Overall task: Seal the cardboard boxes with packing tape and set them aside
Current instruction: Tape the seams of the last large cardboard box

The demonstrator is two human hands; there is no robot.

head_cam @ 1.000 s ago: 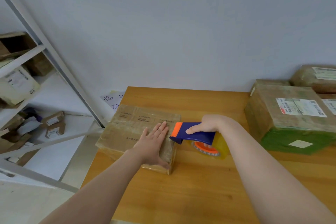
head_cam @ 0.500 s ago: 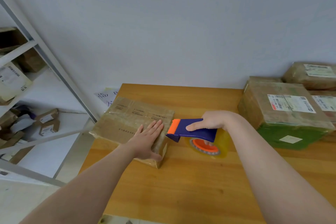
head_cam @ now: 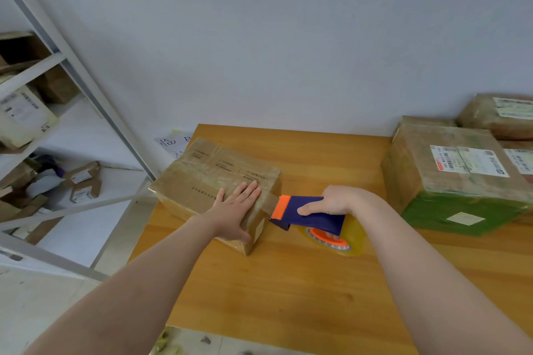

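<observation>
Looking down on a wooden surface (head_cam: pixel 288 282) shoved up against a plain pale wall (head_cam: pixel 288 37). Got a grey metal shelf rack (head_cam: pixel 31 72) off to the left, loaded with small labelled parcels, plus a handwritten paper note (head_cam: pixel 173 143) low on the wall just behind the surface's far left corner. Over on the right, stacked parcels (head_cam: pixel 450 170) with shipping labels, with green wrap along the bottom of the front one. Found the cardboard box (head_cam: pixel 207 179) near the left edge of the surface, turned at an angle, already shiny with clear tape on top. Pressing flat on its near right corner with the left hand (head_cam: pixel 233 213), fingers straight and together, thumb spread. Gripping a blue tape dispenser (head_cam: pixel 311 213) with the right hand (head_cam: pixel 336 200), fingers curled over the top, orange blade end just beside the box's right side. Spotted a short strip of tape (head_cam: pixel 269 201) stretched from the box to that blade. Also seeing the yellowish tape roll (head_cam: pixel 353 239) under the dispenser, down on the surface as far as can be told.
</observation>
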